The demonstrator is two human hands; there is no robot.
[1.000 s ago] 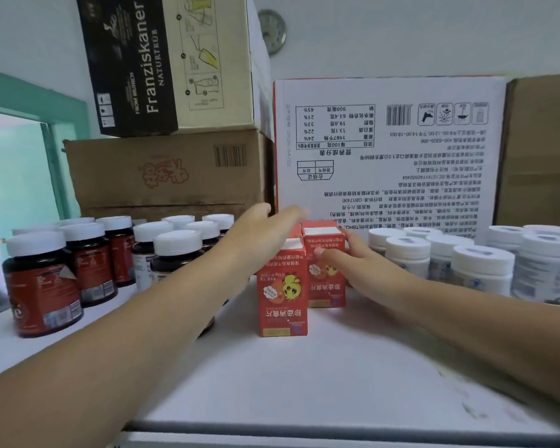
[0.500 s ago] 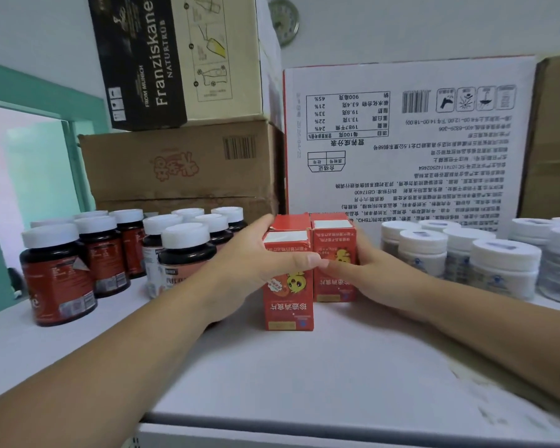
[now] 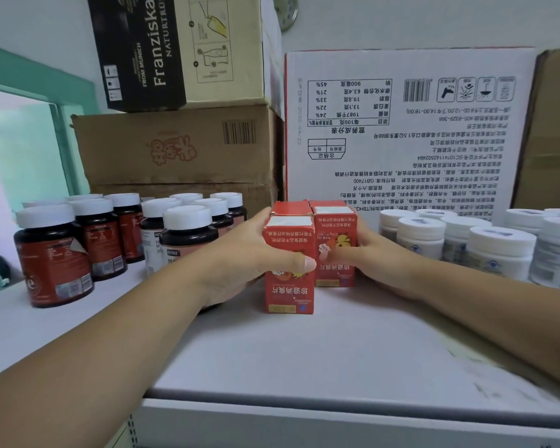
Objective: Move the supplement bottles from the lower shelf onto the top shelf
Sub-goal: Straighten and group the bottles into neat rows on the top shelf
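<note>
The white carton (image 3: 411,130) and the brown boxes (image 3: 175,150) stood along the back of the top shelf (image 3: 304,350), with the beer box (image 3: 175,50) stacked on the brown ones. Dark bottles (image 3: 54,253) with white caps were grouped at the left of the shelf; white tubs (image 3: 498,250) were grouped at the right. Between them stood the red supplement boxes (image 3: 290,270), upright, printing upside down, in two rows, the nearest box forward of its neighbour.

My left hand (image 3: 246,257) was closed on the nearest box: thumb pressed across its front face, fingers wrapped behind its left side out of view. My right hand (image 3: 375,253) held the neighbouring box on its right side, thumb on the front, the other fingers hidden behind it.

Assessment: these are thin card boxes, likely light and easily dented, with a fairly smooth printed surface. The corners and top flaps looked weakest. I judged the broad side faces, gripped at mid-height, the sound place to hold; moderate pressure only. Being tall and narrow, they would tip if nudged near the top. Contents could not be seen, so whether they rattle or shift I cannot tell.
</note>
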